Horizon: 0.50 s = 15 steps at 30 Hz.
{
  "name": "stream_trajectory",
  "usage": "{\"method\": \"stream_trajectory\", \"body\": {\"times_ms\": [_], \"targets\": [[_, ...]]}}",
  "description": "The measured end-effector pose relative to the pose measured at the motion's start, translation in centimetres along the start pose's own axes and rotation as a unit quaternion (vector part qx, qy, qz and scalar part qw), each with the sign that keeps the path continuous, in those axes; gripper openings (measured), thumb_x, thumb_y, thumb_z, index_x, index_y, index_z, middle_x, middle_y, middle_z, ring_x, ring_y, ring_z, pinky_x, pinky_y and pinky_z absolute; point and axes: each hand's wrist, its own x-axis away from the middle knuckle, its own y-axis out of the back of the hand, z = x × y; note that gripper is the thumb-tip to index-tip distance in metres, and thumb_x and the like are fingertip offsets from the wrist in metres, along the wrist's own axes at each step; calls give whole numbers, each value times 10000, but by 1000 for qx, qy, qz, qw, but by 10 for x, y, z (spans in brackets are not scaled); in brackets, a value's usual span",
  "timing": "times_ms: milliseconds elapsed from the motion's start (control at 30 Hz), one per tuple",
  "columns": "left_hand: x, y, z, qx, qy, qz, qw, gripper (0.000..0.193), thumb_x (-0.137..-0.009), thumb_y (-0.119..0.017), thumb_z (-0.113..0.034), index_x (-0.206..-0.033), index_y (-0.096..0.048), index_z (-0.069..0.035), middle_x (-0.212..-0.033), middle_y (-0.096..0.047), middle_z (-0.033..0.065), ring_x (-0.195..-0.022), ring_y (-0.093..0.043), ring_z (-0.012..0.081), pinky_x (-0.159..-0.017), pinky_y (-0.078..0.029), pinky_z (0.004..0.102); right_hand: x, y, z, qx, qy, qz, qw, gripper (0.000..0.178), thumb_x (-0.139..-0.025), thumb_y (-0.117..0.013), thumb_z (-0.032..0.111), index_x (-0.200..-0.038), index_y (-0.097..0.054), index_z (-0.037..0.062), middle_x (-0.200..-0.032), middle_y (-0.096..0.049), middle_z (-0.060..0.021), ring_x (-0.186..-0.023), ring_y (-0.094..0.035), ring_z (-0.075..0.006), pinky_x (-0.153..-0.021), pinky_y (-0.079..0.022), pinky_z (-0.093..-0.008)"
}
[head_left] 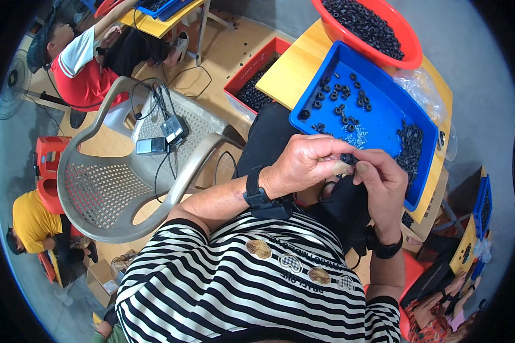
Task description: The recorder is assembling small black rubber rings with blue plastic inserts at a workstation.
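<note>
Between the thumb and fingers of my left hand [303, 163] is a small black ring-shaped part [347, 159]. My right hand [386, 177] is closed in a pinch right beside that part; whatever its fingertips hold is too small or hidden to make out. Both hands are over the near edge of a blue tray [377, 68]. Loose black ring-shaped parts [343, 94] lie scattered in the tray's left half, with small pale bits near them. Smaller dark pieces [409, 146] are heaped along its right side.
Behind the tray, a red basin [415, 48] full of black parts stands on the yellow table [286, 77]. Clear plastic bags [423, 91] lie to the right. A red box [252, 71] of parts is on the floor. Left is a grey chair [111, 188] with cabled devices. People work nearby.
</note>
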Motion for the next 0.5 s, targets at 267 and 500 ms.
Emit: {"method": "stream_trajectory", "body": {"times_ms": [267,500], "targets": [[-1,-2,4,-6,-98,-3,995,217,-721,-688,1,-934,-646,2,-957,-637,125,-854,-628,236,-758,-501,307,-3,3,-12,-268,-133,32,954,162,-841,-652,107,-918,-539,19,-797,-608,-63,-629,-558,-101,-587,-485,-229],[-2,1,6,23,-84,2,996,238,-696,-677,13,-932,-644,0,-976,-634,127,-875,-624,241,-782,-498,321,-4,2,-7,-239,-152,49,958,178,-848,-659,159,-907,-568,18,-768,-614,-62,-603,-539,-88,-577,-461,-216]]}}
